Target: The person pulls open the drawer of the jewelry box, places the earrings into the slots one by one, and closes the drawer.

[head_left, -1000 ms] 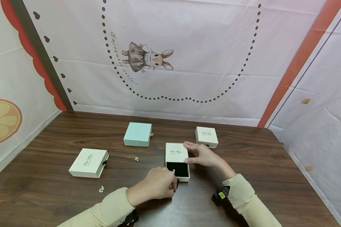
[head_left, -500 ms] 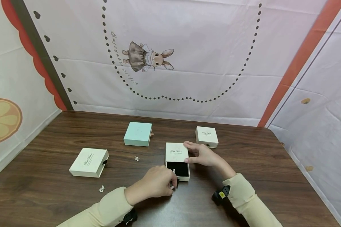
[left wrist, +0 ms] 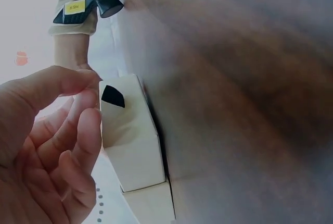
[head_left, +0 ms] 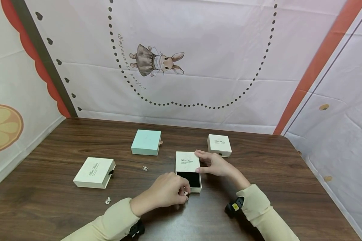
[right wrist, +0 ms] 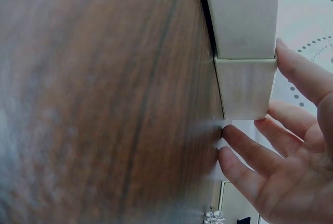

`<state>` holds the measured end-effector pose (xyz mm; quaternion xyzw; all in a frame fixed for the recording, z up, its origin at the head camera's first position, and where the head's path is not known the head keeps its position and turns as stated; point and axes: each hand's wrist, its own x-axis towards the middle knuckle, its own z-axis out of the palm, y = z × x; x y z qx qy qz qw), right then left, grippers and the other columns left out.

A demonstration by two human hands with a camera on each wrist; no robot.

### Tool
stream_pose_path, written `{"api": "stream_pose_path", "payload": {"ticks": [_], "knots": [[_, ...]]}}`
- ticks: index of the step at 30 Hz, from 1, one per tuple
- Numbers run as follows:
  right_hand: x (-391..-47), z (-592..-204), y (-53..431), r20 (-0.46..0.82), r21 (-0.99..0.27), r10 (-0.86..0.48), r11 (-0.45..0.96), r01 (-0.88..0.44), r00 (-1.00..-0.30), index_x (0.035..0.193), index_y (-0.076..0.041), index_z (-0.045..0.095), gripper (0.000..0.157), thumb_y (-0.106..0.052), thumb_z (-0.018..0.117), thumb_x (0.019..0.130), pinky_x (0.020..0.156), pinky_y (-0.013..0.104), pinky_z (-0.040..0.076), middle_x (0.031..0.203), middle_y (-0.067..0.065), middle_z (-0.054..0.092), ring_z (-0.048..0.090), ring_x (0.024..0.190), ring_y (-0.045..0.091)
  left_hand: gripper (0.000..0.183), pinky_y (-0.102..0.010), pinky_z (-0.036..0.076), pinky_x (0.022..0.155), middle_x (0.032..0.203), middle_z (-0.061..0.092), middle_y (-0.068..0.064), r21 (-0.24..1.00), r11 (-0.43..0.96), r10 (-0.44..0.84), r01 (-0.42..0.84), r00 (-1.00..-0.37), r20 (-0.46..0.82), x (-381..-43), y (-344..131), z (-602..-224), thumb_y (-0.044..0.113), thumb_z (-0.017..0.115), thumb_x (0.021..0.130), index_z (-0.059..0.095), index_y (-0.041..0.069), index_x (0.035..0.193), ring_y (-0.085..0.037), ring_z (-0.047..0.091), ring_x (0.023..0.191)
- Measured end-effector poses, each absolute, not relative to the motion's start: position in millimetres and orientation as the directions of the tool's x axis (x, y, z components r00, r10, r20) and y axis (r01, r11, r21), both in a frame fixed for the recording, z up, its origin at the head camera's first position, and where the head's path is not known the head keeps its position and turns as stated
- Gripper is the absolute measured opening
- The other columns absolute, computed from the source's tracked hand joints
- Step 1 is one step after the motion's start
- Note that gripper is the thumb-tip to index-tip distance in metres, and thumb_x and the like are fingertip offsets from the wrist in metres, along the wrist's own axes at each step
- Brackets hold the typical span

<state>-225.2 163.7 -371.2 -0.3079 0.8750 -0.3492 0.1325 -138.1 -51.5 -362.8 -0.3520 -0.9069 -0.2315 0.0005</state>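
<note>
My left hand (head_left: 169, 190) pinches a small silvery piece of jewelry (head_left: 185, 193) in front of the drawer box; its exact kind is too small to tell. In the left wrist view, thumb and forefinger meet beside the drawer's black pull tab (left wrist: 113, 96). The white "Best Wishes" box (head_left: 187, 161) has its drawer partly out, showing a black lining (head_left: 193, 178). At the sleeve's right side, my right hand (head_left: 215, 164) holds the box with thumb and fingertips. The right wrist view shows the sleeve (right wrist: 245, 86) against those fingertips.
Two more white boxes stand at the left (head_left: 93, 172) and back right (head_left: 219, 144). A mint-green box (head_left: 146, 142) is at the back. Two silvery jewelry pieces lie on the brown table, one near the middle (head_left: 144, 168) and one at the left (head_left: 108, 200).
My left hand has shifted slightly, and the silvery jewelry now shows between its fingertips. A bright bit seen earlier at the drawer's left is out of sight. The right hand stays on the box.
</note>
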Motion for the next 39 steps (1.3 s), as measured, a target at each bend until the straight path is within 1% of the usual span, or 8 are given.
{"api": "stream_pose_path", "payload": {"ticks": [4, 7, 10, 17, 24, 28, 35, 39], "knots": [[-225, -371, 163, -0.018, -0.686, -0.626, 0.575, -0.445, -0.780, 0.136, -0.002, 0.039, 0.068, -0.030, 0.067, 0.081, 0.090, 0.033, 0.040, 0.143, 0.015, 0.034, 0.035, 0.130, 0.024, 0.009, -0.010, 0.036, 0.047, 0.057, 0.057, 0.016, 0.431, 0.639, 0.638, 0.637, -0.752, 0.165, -140, -51, -362, 0.013, 0.069, 0.071, 0.070, 0.015, 0.080, 0.010, 0.044, 0.050], [-225, -371, 163, -0.011, -0.702, -0.636, 0.555, -0.447, -0.772, 0.136, 0.001, 0.038, 0.068, -0.028, 0.067, 0.081, 0.095, 0.038, 0.041, 0.143, 0.017, 0.033, 0.034, 0.131, 0.028, 0.010, -0.010, 0.037, 0.048, 0.060, 0.061, 0.014, 0.453, 0.624, 0.638, 0.637, -0.750, 0.177, -142, -51, -361, 0.012, 0.069, 0.072, 0.070, 0.014, 0.081, 0.010, 0.046, 0.051], [-225, -371, 164, -0.003, -0.719, -0.648, 0.531, -0.449, -0.761, 0.135, 0.003, 0.037, 0.067, -0.025, 0.067, 0.082, 0.095, 0.043, 0.041, 0.143, 0.020, 0.032, 0.034, 0.130, 0.031, 0.009, -0.010, 0.037, 0.048, 0.061, 0.063, 0.012, 0.483, 0.607, 0.632, 0.632, -0.752, 0.190, -145, -51, -360, 0.011, 0.068, 0.073, 0.071, 0.013, 0.081, 0.010, 0.046, 0.050], [-227, -374, 165, 0.004, -0.728, -0.657, 0.515, -0.453, -0.754, 0.135, 0.004, 0.036, 0.067, -0.023, 0.066, 0.082, 0.095, 0.043, 0.041, 0.142, 0.022, 0.031, 0.034, 0.129, 0.033, 0.006, -0.010, 0.039, 0.051, 0.062, 0.064, 0.011, 0.516, 0.585, 0.620, 0.626, -0.755, 0.213, -150, -50, -359, 0.016, 0.070, 0.076, 0.072, 0.014, 0.081, 0.010, 0.048, 0.051], [-227, -374, 165, 0.006, -0.716, -0.649, 0.529, -0.457, -0.761, 0.135, 0.003, 0.037, 0.069, -0.027, 0.068, 0.081, 0.097, 0.043, 0.040, 0.143, 0.020, 0.033, 0.035, 0.130, 0.030, 0.010, -0.013, 0.041, 0.056, 0.061, 0.064, 0.014, 0.505, 0.599, 0.605, 0.622, -0.764, 0.224, -157, -50, -361, 0.020, 0.074, 0.072, 0.069, 0.015, 0.080, 0.010, 0.051, 0.054], [-227, -374, 164, 0.004, -0.722, -0.653, 0.522, -0.453, -0.758, 0.136, 0.003, 0.037, 0.069, -0.026, 0.067, 0.081, 0.096, 0.044, 0.040, 0.143, 0.020, 0.032, 0.033, 0.131, 0.031, 0.011, -0.013, 0.041, 0.055, 0.062, 0.064, 0.014, 0.498, 0.604, 0.599, 0.623, -0.766, 0.232, -161, -50, -362, 0.018, 0.073, 0.071, 0.068, 0.014, 0.081, 0.009, 0.053, 0.055], [-228, -376, 165, -0.015, -0.729, -0.652, 0.526, -0.438, -0.758, 0.137, 0.004, 0.034, 0.070, -0.025, 0.066, 0.082, 0.094, 0.044, 0.042, 0.144, 0.023, 0.028, 0.034, 0.129, 0.035, 0.008, -0.013, 0.039, 0.052, 0.062, 0.065, 0.012, 0.515, 0.598, 0.587, 0.614, -0.773, 0.240, -168, -50, -365, 0.020, 0.075, 0.071, 0.071, 0.014, 0.075, 0.008, 0.050, 0.052], [-228, -376, 165, -0.014, -0.726, -0.651, 0.529, -0.440, -0.759, 0.137, 0.004, 0.033, 0.070, -0.025, 0.066, 0.082, 0.094, 0.044, 0.042, 0.144, 0.023, 0.028, 0.036, 0.128, 0.036, 0.008, -0.014, 0.039, 0.052, 0.064, 0.066, 0.011, 0.525, 0.608, 0.579, 0.596, -0.785, 0.221, -171, -49, -366, 0.019, 0.074, 0.071, 0.073, 0.015, 0.078, 0.008, 0.050, 0.053]]}}
